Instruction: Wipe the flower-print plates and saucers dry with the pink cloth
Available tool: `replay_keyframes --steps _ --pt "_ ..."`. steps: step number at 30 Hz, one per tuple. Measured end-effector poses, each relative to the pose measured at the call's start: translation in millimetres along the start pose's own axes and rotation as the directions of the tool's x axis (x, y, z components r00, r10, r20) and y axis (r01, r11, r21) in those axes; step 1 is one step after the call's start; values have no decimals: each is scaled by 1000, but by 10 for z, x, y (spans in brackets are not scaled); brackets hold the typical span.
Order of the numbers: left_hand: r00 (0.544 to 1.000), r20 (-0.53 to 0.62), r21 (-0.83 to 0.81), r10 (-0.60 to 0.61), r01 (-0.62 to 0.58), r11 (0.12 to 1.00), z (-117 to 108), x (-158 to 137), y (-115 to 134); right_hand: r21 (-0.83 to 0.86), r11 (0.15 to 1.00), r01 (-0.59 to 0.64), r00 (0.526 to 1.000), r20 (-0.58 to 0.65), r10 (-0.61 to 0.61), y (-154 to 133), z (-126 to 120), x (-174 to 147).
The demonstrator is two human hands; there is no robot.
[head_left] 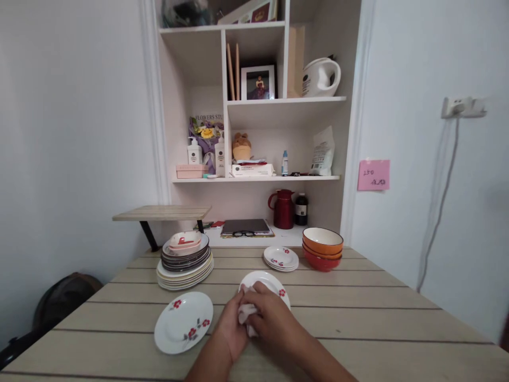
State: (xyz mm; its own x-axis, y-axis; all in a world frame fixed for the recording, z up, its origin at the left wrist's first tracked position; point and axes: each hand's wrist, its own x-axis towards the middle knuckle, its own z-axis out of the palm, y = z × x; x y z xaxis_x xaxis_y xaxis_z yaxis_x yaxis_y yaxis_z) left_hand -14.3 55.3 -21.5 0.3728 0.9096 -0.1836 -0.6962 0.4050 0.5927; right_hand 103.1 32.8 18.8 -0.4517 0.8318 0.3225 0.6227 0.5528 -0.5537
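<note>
My left hand point(231, 324) and my right hand point(274, 317) meet at the middle of the table, both closed around a crumpled white cloth or tissue point(247, 313). Just beyond them, partly covered by my fingers, is a white plate with red flowers point(260, 278); whether the hands touch it I cannot tell. A second flowered plate point(183, 322) lies flat to the left of my left hand. Farther back is a short stack of small flowered plates point(280, 259).
At the back left stands a tall stack of plates point(185, 265), topped by a small square dish point(185, 240). Orange and red bowls point(322, 248) are nested at the back right. A raised wooden shelf point(162, 213) overhangs the left rear. Behind are a red jug point(283, 209) and a laptop point(245, 227).
</note>
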Motion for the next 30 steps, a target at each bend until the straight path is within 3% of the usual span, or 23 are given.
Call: replay_keyframes --steps 5,8,13,17,21,25,30 --pt "986 137 -10 -94 97 995 60 20 -49 -107 989 -103 983 -160 85 89 -49 34" --pt "984 166 -15 -70 74 997 96 8 -58 -179 963 -200 959 -238 155 214 -157 41" --pt "985 173 -39 -20 27 999 81 7 -43 -290 908 -303 951 -159 266 317 -265 18" --pt "993 121 -46 15 -10 999 12 38 16 -310 917 -253 966 -22 259 279 -226 -32" --pt "998 43 -10 52 -52 999 -12 15 54 -154 985 -78 992 84 91 162 -113 -61" --pt "999 31 18 -35 34 999 3 -36 24 -13 1000 14 1000 5 -14 24 11 -42" --pt "983 141 2 -114 115 993 27 -12 -19 -42 998 -51 991 -129 45 -4 6 10"
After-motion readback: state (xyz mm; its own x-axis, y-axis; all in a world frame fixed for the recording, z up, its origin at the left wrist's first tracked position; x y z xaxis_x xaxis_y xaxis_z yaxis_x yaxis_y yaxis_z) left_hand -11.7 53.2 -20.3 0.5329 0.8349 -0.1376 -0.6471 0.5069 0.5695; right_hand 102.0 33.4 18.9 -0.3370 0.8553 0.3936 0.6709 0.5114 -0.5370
